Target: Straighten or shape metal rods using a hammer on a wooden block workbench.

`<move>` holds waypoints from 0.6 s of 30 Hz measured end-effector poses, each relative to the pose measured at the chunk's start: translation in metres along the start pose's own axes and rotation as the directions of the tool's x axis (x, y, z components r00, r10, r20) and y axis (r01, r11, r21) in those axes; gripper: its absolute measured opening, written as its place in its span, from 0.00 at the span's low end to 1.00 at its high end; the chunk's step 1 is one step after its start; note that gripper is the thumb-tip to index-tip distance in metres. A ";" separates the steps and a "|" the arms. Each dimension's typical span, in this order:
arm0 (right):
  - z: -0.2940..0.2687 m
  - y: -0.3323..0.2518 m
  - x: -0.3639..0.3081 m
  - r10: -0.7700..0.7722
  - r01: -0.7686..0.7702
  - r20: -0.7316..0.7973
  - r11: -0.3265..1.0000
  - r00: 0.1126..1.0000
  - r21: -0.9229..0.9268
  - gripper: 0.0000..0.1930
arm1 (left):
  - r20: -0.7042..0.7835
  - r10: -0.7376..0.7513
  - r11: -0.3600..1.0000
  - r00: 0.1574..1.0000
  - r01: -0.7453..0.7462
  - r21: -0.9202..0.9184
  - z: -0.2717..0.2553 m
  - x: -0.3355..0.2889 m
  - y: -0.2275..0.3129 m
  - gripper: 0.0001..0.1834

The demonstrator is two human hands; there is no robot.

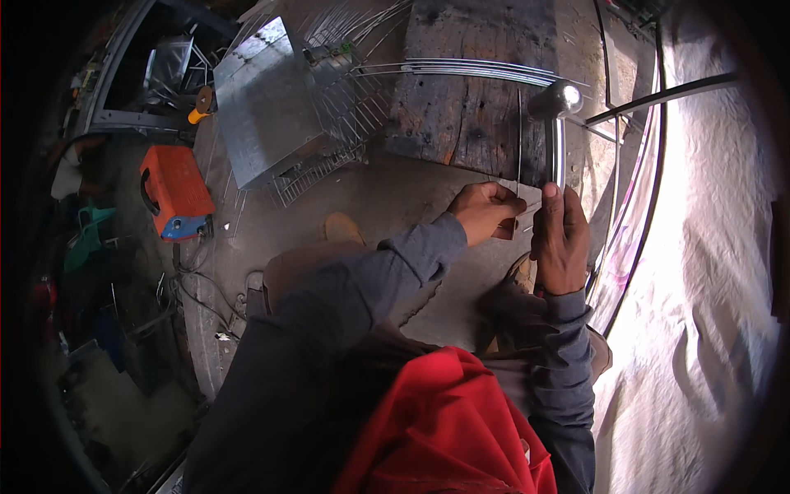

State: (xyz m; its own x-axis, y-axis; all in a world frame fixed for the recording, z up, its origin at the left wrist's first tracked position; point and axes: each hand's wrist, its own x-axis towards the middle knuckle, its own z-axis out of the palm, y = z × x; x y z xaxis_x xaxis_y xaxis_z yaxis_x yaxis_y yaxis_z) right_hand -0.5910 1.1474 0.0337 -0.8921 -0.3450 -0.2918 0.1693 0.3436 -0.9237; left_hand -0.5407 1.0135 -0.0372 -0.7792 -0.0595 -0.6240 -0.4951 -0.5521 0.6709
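Observation:
My right hand [562, 243] is wrapped round the shiny metal handle of a hammer [556, 100], with its head pointing away from me over the right side of a dark, scorched wooden board [453, 115]. Close by on the left, my left hand [485, 214] pinches a thin metal rod [519, 136] between thumb and fingers. That rod runs forward over the board's near edge, roughly parallel to the hammer handle. Several straight metal rods [469, 71] lie in a bundle across the far part of the board.
Left of the board lie a bent sheet-metal piece [267, 107] and wire grids [362, 115]. An orange box-shaped machine [178, 185] with cables stands farther left, near a yellow tool [200, 105]. White cloth [691, 305] and a metal bar [683, 89] border the right side.

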 end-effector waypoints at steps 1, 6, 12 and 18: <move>-0.003 -0.003 -0.001 -0.007 0.007 0.001 0.999 1.000 0.042 0.23 | 0.008 -0.002 1.000 1.000 0.001 0.019 0.003 0.000 0.001 0.18; 0.004 -0.008 0.004 -0.008 0.008 0.027 1.000 1.000 -0.026 0.21 | -0.006 0.031 0.999 1.000 -0.031 0.028 -0.004 0.002 -0.004 0.17; 0.010 -0.003 -0.001 -0.044 0.042 -0.024 0.997 0.999 -0.068 0.23 | -0.005 0.026 1.000 1.000 -0.026 0.016 -0.006 0.002 -0.005 0.16; 0.002 -0.007 0.007 0.072 -0.070 0.029 0.995 0.997 -0.076 0.23 | -0.035 0.027 0.996 0.999 -0.024 0.091 -0.007 0.003 -0.004 0.18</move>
State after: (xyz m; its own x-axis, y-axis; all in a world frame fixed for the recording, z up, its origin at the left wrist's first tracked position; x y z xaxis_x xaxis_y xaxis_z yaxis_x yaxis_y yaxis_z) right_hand -0.5975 1.1404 0.0375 -0.8651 -0.3443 -0.3647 0.1985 0.4326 -0.8795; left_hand -0.5382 1.0099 -0.0447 -0.7786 -0.1032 -0.6190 -0.5092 -0.4727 0.7192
